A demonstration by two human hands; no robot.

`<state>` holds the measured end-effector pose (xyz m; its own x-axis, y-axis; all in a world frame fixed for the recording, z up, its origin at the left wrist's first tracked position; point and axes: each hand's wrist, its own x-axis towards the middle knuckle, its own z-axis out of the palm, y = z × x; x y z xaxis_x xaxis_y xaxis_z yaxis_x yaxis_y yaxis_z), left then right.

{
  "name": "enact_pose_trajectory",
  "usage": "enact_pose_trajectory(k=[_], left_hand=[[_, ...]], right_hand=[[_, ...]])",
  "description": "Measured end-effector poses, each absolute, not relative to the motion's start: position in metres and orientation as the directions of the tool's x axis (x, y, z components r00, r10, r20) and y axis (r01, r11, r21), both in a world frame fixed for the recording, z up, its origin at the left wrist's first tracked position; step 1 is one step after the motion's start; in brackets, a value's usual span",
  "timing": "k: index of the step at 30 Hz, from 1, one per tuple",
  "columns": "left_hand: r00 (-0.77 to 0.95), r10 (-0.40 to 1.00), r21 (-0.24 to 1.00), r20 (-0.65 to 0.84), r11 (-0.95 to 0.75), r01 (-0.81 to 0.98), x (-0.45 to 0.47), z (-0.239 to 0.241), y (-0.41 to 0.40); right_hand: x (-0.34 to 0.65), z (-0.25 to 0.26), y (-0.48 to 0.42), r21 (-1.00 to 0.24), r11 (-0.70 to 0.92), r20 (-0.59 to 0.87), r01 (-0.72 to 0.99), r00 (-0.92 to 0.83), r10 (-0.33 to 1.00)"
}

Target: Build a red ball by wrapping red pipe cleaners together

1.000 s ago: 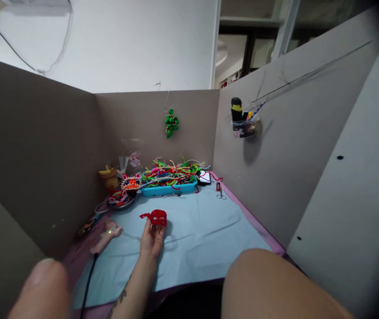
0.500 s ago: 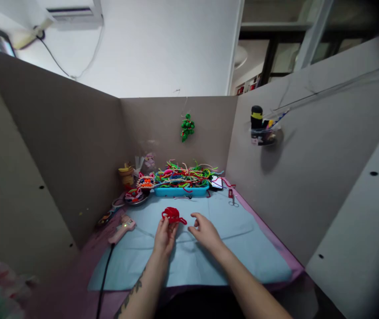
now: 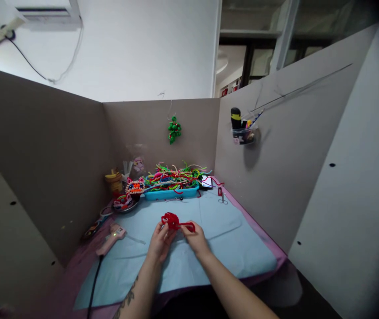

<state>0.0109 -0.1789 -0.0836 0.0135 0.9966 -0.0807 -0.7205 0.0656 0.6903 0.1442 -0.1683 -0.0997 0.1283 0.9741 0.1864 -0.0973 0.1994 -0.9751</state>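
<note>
A red pipe-cleaner piece [image 3: 172,220], coiled at one end with a straight tail to the right, is held above the light blue mat [image 3: 229,248]. My left hand [image 3: 160,241] pinches the coiled part from below. My right hand [image 3: 194,238] grips the tail end with closed fingers. Both hands meet near the middle of the mat.
A blue tray [image 3: 171,193] heaped with coloured pipe cleaners stands at the back, with a phone [image 3: 206,181] and small scissors [image 3: 221,194] to its right. A pink glue gun [image 3: 111,234] with its cord lies left. Finished craft pieces [image 3: 128,195] sit back left. Grey partition walls enclose the desk.
My right hand, first raised close to the camera, came down to the mat and took hold of the red piece's tail. The left hand kept holding the coil.
</note>
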Motion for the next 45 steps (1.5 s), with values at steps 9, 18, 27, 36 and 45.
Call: enact_pose_trajectory(k=[9,18,27,36,45], left_hand=[[0.018,0.996,0.679,-0.085,0.071,-0.731,0.010,-0.086,-0.178],[0.019,0.997,0.698,-0.081,0.070,-0.713,0.011,-0.090,-0.176],[0.008,0.998,0.695,-0.058,0.047,-0.717,0.011,-0.094,-0.172],[0.027,0.996,0.712,-0.088,0.082,-0.697,0.013,-0.096,-0.172],[-0.023,0.994,0.722,-0.106,0.061,-0.689,0.012,-0.094,-0.171]], right_hand=[[0.151,-0.102,-0.172,-0.961,0.269,0.263,-0.070,0.080,0.961],[0.144,-0.107,-0.169,-0.923,0.386,0.382,-0.002,0.125,0.916],[0.142,-0.117,-0.157,-0.957,0.229,0.190,-0.179,0.209,0.959],[0.146,-0.115,-0.155,-0.963,0.099,0.051,-0.252,0.189,0.981],[0.144,-0.117,-0.159,-0.950,0.262,0.231,-0.172,0.178,0.956]])
